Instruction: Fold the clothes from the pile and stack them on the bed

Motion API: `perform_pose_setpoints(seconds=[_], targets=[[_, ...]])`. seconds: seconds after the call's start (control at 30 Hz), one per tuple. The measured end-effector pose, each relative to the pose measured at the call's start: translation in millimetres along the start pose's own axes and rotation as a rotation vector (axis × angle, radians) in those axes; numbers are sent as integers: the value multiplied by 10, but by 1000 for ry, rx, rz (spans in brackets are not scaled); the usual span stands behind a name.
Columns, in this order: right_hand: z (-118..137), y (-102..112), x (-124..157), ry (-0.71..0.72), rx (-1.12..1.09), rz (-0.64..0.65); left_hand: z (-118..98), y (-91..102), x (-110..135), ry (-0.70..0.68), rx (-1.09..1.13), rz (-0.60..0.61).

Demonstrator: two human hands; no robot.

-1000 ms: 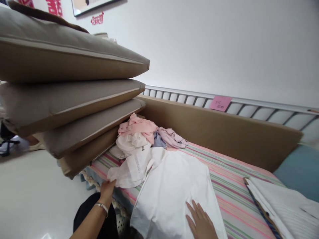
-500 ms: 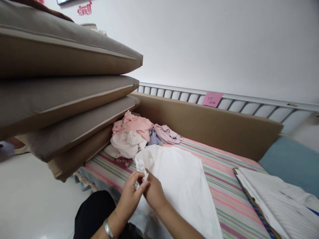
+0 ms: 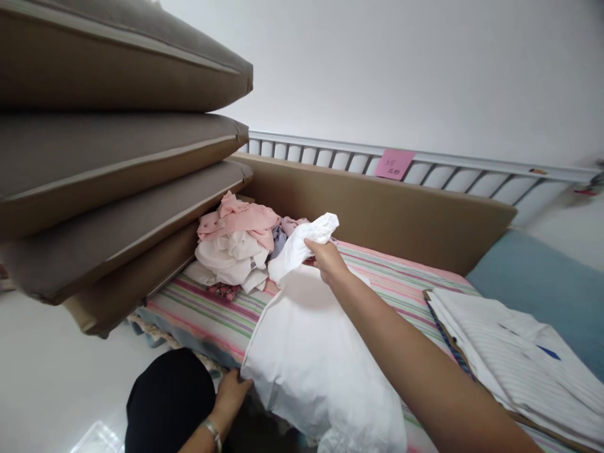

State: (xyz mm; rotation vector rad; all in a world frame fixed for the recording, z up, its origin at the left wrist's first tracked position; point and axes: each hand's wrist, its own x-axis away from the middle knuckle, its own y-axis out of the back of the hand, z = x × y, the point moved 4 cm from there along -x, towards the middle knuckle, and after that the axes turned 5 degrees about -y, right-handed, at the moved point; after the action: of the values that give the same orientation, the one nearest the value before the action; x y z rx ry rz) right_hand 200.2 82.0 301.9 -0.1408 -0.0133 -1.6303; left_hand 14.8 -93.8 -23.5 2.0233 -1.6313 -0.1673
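Observation:
A white garment [image 3: 306,333] lies spread over the near edge of the bed, its lower part hanging toward me. My right hand [image 3: 326,259] is closed on a bunched, sleeve-like part of it, raised above the bed with its end pointing up and right. Low at the bedside, my left hand [image 3: 231,391], with a silver bracelet at the wrist, has its fingertips closed at the garment's left edge. Just beyond the raised part sits a heap of crumpled clothes: a pink garment [image 3: 240,217] on top and a white one [image 3: 233,255] below.
Thick grey-brown cushions [image 3: 117,148] are stacked high on the left. Folded striped white shirts [image 3: 514,358] lie at right on the striped sheet [image 3: 401,277], near a blue cushion [image 3: 533,289]. A brown panel [image 3: 368,211] and a railing with a pink note [image 3: 395,165] run along the back.
My hands were together at a ruffled end of the white garment. Now they are apart: the right has carried part of it up and away; the left has dropped to its near left edge.

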Motion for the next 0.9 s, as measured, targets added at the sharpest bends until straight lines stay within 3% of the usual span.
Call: perform_pose_setpoints(seconds=[0.1, 0.27, 0.43, 0.57, 0.73, 0.9], targets=[[190, 200, -24, 11, -78, -43, -143, 79, 92, -76, 32, 78], [376, 717, 84, 90, -244, -96, -632, 150, 585, -360, -36, 159], [185, 1411, 265, 99, -402, -244, -1136, -125, 882, -461, -172, 348], [-131, 1858, 340, 7, -440, -397, -1276, -410, 905, -447, -198, 490], [-342, 2112, 349, -47, -425, -458, -1317, -584, 908, -381, -201, 565], [-264, 2122, 236, -67, -367, -433, -1341, -610, 890, -373, -217, 603]])
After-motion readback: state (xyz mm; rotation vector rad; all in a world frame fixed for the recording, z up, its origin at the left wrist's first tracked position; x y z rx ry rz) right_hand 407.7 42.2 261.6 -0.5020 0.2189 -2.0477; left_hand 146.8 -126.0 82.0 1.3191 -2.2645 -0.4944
